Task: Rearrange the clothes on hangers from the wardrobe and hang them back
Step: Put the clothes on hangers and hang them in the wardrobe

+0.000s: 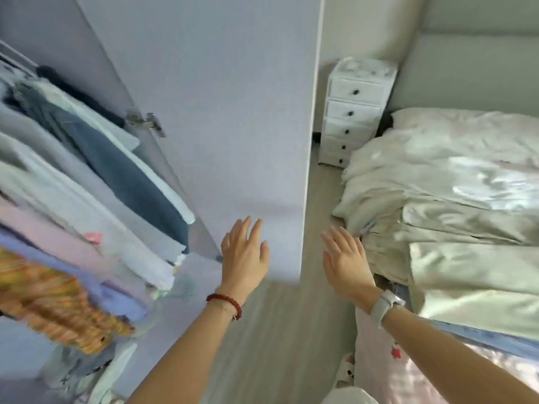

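- Both hands empty, fingers spread: left hand (pixel 244 255) in front of the open wardrobe door (pixel 215 118), right hand (pixel 345 262) over the floor (pixel 291 330).
- Clothes (pixel 87 182) hang packed in the wardrobe, left.
- Rumpled bed (pixel 452 199) on the right.

Clothes (pixel 87 176) hang left of the door (pixel 221 112); drawers (pixel 354 112) stand behind the bed (pixel 466 199), right.

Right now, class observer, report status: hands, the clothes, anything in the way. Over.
Left hand and right hand open, holding nothing. Hanging clothes in wardrobe, untouched. Open wardrobe door stands between the clothes and the bed.
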Available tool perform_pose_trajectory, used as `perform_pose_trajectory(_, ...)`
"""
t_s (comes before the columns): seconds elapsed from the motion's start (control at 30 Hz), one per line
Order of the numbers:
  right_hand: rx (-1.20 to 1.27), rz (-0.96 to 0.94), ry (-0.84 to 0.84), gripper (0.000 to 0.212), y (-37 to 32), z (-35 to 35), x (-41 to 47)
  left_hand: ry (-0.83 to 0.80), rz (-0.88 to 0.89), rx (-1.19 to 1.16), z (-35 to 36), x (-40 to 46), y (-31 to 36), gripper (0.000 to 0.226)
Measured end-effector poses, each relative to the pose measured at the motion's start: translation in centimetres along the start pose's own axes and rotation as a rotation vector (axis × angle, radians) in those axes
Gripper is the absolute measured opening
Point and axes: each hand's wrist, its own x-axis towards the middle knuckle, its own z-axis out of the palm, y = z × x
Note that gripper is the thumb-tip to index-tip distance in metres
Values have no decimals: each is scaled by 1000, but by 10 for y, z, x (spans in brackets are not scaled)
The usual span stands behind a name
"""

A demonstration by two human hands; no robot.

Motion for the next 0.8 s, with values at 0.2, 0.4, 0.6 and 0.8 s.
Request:
perform_pose_trajectory(0.2,87,396,116,49,169,-34,-30,-218,357,-83,100,70,169,43)
perform_pose_trajectory(0.4,189,791,255,36,320,-45,-90,-536,605,-114,217,91,319,43)
perform_pose_trajectory(0.6,214,1186,379,35,447,-55,-152,-719,809,78,307,80,423,49)
perform_pose_trajectory(0.8,235,1568,385,42,531,-53,-207,-828,895,235,380,58,475,58)
